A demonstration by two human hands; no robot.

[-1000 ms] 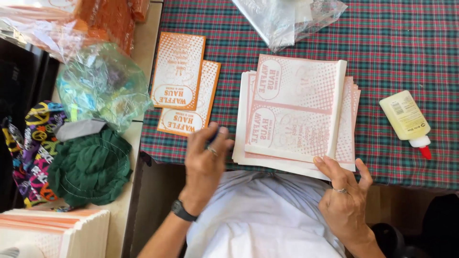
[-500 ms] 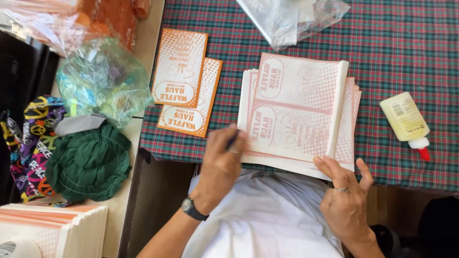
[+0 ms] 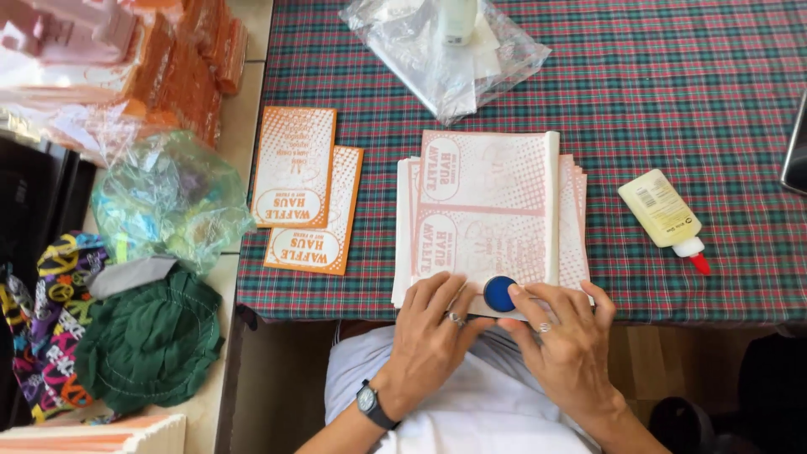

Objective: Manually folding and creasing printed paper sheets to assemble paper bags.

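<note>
Grip: both hands meet at the near edge of the paper stack (image 3: pixel 492 210). The left hand (image 3: pixel 433 332) lies flat, fingers spread and released, pressing the lower left corner of the stack against the table (image 3: pixel 689 84). The right hand (image 3: pixel 567 336) closes thumb and fingertips on a small round blue cap (image 3: pixel 500 293), which sits on the bottom edge of the top sheet, between the two hands.

Stack: pale pink printed sheets, top one folded with a white flap along its right side, edges slightly fanned.

Procedure note, as a judgement: keep the left palm weighted so the sheets do not shift; hold the blue piece upright and steady at the edge; work only on the top sheet.

Surroundings: a yellow glue bottle (image 3: pixel 664 214) with red tip lies well apart to the right. Two orange printed cards (image 3: pixel 304 197) overlap to the left. A clear plastic bag (image 3: pixel 445 50) rests beyond the stack. A green cloth (image 3: pixel 147 340) lies off the table, at left.
</note>
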